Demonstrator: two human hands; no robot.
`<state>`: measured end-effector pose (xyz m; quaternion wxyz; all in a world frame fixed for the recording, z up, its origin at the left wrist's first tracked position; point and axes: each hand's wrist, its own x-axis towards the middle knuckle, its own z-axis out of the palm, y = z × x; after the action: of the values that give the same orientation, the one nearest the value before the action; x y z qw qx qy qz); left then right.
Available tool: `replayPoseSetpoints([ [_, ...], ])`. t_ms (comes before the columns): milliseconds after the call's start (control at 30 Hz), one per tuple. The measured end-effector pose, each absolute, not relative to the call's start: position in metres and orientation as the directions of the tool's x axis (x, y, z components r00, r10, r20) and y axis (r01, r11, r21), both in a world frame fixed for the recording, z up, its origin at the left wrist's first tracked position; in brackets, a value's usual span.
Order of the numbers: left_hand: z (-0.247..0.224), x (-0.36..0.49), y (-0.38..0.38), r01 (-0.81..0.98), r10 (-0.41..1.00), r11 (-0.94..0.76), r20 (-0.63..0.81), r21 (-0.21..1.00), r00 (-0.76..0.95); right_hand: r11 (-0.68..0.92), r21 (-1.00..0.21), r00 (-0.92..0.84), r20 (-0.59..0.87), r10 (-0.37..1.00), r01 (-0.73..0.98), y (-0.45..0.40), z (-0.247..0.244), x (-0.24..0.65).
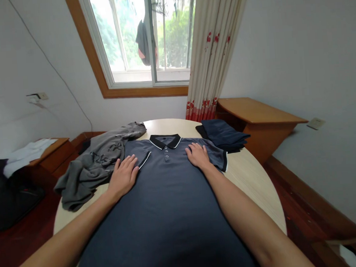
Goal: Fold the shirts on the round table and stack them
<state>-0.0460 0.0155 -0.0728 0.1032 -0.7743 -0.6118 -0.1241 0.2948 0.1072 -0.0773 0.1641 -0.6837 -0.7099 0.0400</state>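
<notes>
A dark blue-grey polo shirt [170, 203] lies front side up across the round table, its black, white-edged collar [165, 142] toward the window. My left hand [124, 174] rests flat, fingers apart, on the left sleeve, which is folded inward over the shirt so its white-trimmed cuff points to the middle. On the right side of the chest, below the shoulder, my right hand [197, 154] lies open with its fingers slightly bent. The right sleeve [217, 153] is spread outward on the table. The shirt's lower hem is out of view.
A crumpled grey garment [97, 159] lies at the table's left, partly over its edge. Folded dark clothes [223, 134] sit at the back right of the pale round table [258, 189]. Wooden furniture [255, 111] stands behind them, beside a curtain [212, 54] and window.
</notes>
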Motion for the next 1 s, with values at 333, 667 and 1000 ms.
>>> replayPoseSetpoints([
  [333,-0.061,-0.035,0.021,0.984,0.98,-0.169,0.118,0.061,0.161,0.037,-0.242,0.002,0.158,0.987,0.97,0.089,-0.076,0.31],
  [667,-0.059,-0.044,0.106,0.997,0.996,-0.083,-0.013,-0.004,0.083,0.029,-0.269,0.018,0.172,0.985,0.963,0.085,-0.066,0.308],
  [1000,-0.078,-0.035,0.11,0.991,0.992,-0.126,0.029,0.037,0.125,-0.412,-0.188,0.446,0.198,0.873,0.891,0.064,0.005,0.392],
])
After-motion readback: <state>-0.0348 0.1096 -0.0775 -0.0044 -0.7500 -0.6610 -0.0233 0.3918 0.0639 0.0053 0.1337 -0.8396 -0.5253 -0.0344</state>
